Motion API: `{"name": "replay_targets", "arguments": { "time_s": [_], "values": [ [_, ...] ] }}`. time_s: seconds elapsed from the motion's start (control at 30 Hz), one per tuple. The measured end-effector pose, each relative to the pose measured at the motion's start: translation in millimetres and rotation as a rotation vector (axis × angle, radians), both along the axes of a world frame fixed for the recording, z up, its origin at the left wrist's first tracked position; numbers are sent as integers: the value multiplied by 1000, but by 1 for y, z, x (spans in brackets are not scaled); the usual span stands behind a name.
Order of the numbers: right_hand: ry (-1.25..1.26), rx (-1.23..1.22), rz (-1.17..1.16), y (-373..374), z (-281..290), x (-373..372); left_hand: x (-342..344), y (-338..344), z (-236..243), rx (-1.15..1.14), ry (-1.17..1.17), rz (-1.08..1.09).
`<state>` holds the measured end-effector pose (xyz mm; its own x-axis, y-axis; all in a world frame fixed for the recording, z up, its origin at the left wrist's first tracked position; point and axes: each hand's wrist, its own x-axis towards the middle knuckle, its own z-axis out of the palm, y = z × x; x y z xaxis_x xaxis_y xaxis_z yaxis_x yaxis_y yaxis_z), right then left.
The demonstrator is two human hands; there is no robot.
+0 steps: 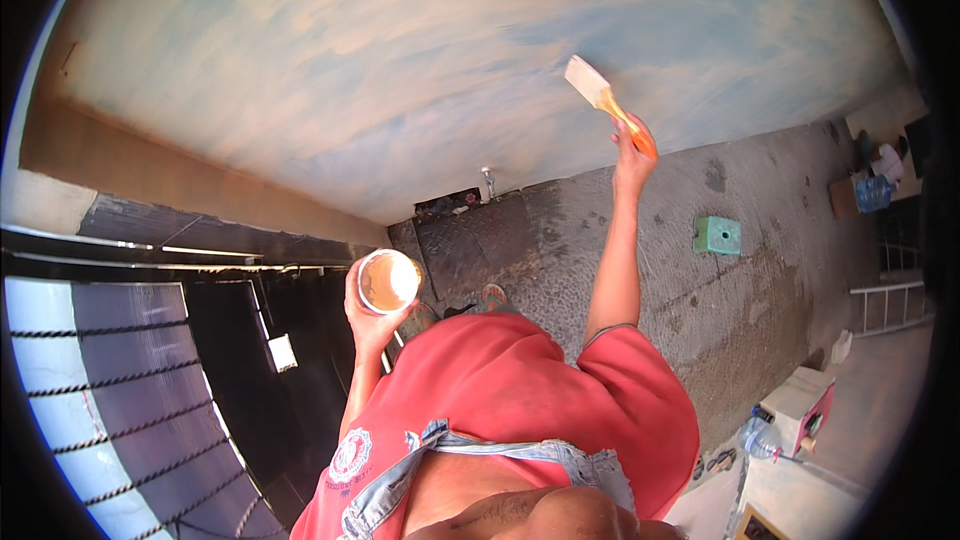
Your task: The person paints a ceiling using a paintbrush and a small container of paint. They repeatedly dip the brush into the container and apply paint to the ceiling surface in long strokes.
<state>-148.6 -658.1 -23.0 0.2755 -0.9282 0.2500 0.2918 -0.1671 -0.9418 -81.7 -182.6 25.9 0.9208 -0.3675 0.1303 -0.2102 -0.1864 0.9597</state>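
My right hand (632, 152) grips the orange handle of a wide paintbrush (590, 83), its pale bristles up against or close to the wall; I cannot tell if they touch. Streaks of cream and blue paint cover the wall (400, 80). Lower and to the left, my left hand (366, 315) is wrapped round a paint cup (389, 282) with a white rim. Brownish inside walls and a bright white patch show in the cup's mouth, which faces up. Its contents are hard to make out.
A tap (488, 180) stands at the wall's foot. On the wet grey ground sits a green stool (718, 236). Barred windows (120, 390) line the left. At right are a ladder (888, 308), water jugs (760, 437), boxes (797, 402) and a seated person (888, 158).
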Motion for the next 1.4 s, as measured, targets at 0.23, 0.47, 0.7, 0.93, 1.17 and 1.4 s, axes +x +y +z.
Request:
{"name": "replay_targets", "arguments": {
  "time_s": [0.23,0.47,0.7,0.93,1.17,1.4],
  "values": [
    [4,76,353,98,-4,39,-11,-7,-12,21,-41,41],
    [-74,92,709,171,19,129,-28,-8,-8,11,-7,95],
    [-77,32,552,126,12,138,-40,2,-6,0,-1,164],
    [-37,-29,333,34,4,80,-43,10,-7,5,5,184],
    [98,-127,140,-23,-4,29,-40,5,2,36,1,111],
    [70,-46,-62,-19,-15,-15,-33,6,13,16,31,35]
  ]
}}
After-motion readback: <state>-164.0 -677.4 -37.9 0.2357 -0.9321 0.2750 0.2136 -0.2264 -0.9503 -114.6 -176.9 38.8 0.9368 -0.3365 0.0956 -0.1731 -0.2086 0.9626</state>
